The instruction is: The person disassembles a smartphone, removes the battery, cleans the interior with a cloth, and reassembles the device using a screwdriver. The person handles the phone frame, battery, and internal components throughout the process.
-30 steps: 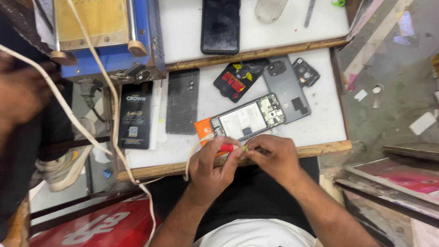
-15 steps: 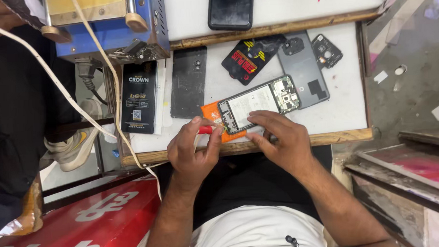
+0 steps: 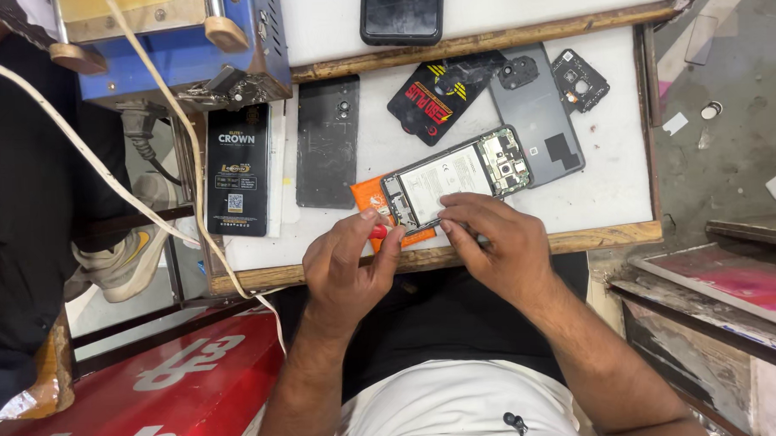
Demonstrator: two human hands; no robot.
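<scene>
Opened phone (image 3: 455, 177) flat on desk (image 3: 611, 197), near front edge. Our left hand (image 3: 348, 264) pinches red tool (image 3: 378, 232); right hand (image 3: 492, 244) presses phone's lower edge. We judge phone light, stiff, fragile inside; grip by side edges.

View: one camera, worn on the person's head.
Facing: almost straight down, over the chest and lap, onto the counter (image 3: 594, 211).
Nearness: close; both hands fill the middle, left hand (image 3: 347, 267) and right hand (image 3: 492, 244), and the open phone (image 3: 455, 177) sits just past them.
Top edge: a blue machine (image 3: 176, 45) and a dark phone (image 3: 402, 11), cut off.
Sides: floor on the right, a red board (image 3: 136, 399) low on the left.
Shared part: none, only one view.
</scene>
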